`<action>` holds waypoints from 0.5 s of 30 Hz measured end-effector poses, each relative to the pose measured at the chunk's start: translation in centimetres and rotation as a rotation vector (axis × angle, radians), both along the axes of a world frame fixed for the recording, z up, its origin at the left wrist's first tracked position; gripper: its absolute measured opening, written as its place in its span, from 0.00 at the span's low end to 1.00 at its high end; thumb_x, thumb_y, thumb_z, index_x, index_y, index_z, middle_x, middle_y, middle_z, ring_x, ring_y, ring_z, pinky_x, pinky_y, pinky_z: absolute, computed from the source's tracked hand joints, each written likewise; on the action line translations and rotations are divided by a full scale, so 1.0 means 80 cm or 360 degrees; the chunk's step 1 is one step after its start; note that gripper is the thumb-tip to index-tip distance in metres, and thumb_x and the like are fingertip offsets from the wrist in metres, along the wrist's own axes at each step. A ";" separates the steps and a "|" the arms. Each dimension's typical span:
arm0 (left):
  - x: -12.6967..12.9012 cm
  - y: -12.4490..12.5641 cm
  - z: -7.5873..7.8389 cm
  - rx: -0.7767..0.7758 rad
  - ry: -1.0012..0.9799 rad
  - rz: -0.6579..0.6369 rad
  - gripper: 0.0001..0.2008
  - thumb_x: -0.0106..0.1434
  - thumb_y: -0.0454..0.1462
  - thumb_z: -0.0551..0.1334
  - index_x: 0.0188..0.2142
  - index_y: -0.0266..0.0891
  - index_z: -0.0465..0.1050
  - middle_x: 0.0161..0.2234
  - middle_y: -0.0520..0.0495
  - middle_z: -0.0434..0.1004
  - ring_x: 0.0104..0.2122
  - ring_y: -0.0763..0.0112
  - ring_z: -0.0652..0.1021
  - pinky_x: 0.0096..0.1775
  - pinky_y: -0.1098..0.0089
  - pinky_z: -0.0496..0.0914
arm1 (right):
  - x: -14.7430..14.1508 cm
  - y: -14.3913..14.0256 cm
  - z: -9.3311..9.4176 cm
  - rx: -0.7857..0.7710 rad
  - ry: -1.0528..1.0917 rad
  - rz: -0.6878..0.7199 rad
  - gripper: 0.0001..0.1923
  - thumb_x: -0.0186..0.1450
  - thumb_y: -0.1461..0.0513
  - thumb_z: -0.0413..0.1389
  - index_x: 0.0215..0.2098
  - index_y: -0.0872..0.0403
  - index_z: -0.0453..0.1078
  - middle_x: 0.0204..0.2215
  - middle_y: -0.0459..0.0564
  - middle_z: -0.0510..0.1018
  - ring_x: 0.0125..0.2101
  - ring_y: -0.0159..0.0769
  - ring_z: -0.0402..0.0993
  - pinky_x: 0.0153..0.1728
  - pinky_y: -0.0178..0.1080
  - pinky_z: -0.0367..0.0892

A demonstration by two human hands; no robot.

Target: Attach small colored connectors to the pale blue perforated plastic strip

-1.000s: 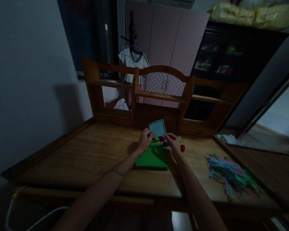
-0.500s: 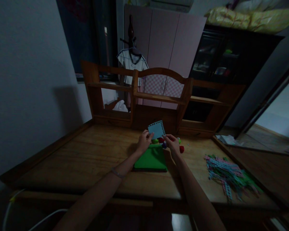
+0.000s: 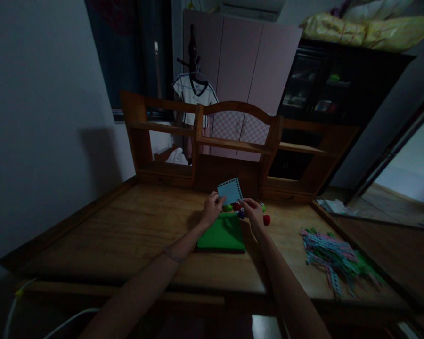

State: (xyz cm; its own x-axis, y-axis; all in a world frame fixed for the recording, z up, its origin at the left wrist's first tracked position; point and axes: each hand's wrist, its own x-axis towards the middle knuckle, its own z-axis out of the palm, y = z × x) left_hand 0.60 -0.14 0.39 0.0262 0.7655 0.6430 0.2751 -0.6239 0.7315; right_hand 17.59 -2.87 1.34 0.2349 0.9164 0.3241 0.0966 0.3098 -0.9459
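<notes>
Both hands hold a small light-blue perforated plate (image 3: 230,190) upright above the desk. My left hand (image 3: 211,209) pinches its lower left corner. On its lower right corner my right hand (image 3: 253,212) grips it, with a small blue piece by the fingers. Under the hands lies a green board (image 3: 222,233). Small red (image 3: 267,219) and green (image 3: 227,207) round pieces sit just behind the board.
A wooden desk (image 3: 134,226) with a shelf unit (image 3: 233,141) at its back. A pile of coloured perforated strips (image 3: 334,256) lies at the right. A shirt (image 3: 194,96) hangs on a stand behind; pink wardrobe and dark cabinet beyond.
The hands and blue plate have stayed nearly still; the view has shifted down slightly.
</notes>
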 end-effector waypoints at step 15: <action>0.000 0.003 -0.003 -0.0007 0.0001 -0.0004 0.15 0.63 0.44 0.53 0.26 0.36 0.68 0.32 0.48 0.68 0.29 0.74 0.71 0.30 0.74 0.66 | 0.002 0.002 -0.003 -0.0005 -0.0020 0.0002 0.16 0.51 0.52 0.59 0.30 0.56 0.73 0.21 0.46 0.73 0.19 0.28 0.63 0.18 0.30 0.55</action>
State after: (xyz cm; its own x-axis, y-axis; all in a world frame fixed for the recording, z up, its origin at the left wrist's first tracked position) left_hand 0.60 0.11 0.18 0.0285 0.7683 0.6395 0.2743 -0.6212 0.7341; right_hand 17.76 -2.69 1.10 0.2296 0.9177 0.3242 0.1078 0.3071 -0.9456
